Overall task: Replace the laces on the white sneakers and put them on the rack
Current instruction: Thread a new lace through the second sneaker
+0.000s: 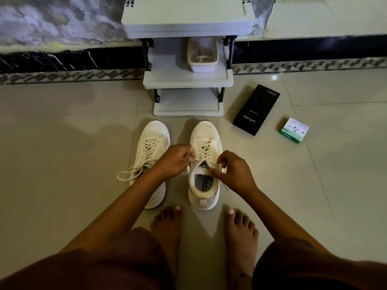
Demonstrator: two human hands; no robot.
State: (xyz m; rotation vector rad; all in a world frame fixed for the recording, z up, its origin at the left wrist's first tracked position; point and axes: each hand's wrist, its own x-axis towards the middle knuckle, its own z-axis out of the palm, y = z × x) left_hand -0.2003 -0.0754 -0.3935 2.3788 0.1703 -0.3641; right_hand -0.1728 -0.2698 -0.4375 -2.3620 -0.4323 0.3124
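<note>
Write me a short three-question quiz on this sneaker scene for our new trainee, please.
1. True or false: the left sneaker already stands on the rack.
2. Which sneaker are both hands working on? A the right sneaker; B the left one.
3. What do the left hand and right hand pinch?

Key
1. False: it stands on the floor in front of the rack.
2. A.
3. The lace near the top eyelets of the right sneaker.

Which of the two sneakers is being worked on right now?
The right-hand sneaker: the left hand and right hand both pinch its lace near the tongue. The left-hand sneaker lies untouched, its lace trailing loose on the floor.
</note>
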